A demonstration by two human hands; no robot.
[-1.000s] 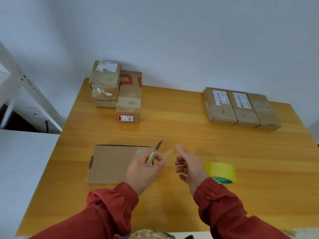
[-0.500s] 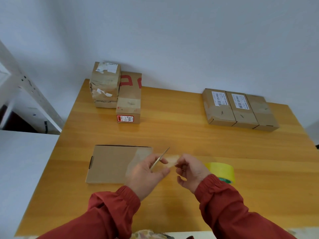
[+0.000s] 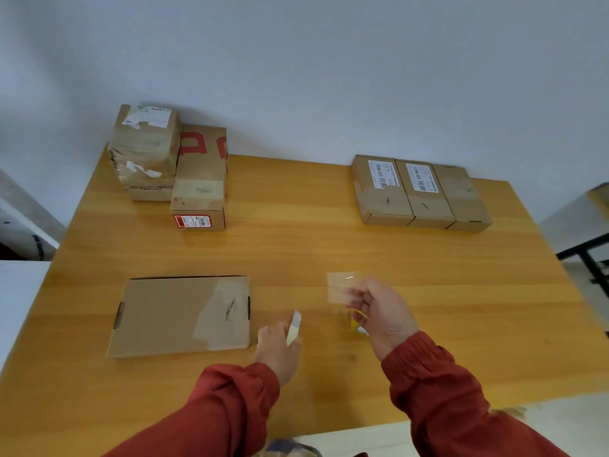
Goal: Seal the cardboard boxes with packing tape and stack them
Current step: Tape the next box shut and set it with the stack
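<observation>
head view: the left hand [image 3: 278, 349] has its fingers curled round a small cutter [image 3: 294, 326], just beside the right edge of the flat box [image 3: 171, 316]. the right hand [image 3: 382, 313] pinches a short piece of clear tape [image 3: 341, 286] and holds it in the air above the surface [image 3: 329, 245], probably so the sticky side touches nothing. the yellow tape roll [image 3: 357, 321] is mostly hidden behind this hand. i think the piece goes on the flat box; only bare wood lies between them. three boxes [image 3: 421, 196] sit in a row at the far right, well apart, and a stack [image 3: 145, 153] stands at the far left corner.
</observation>
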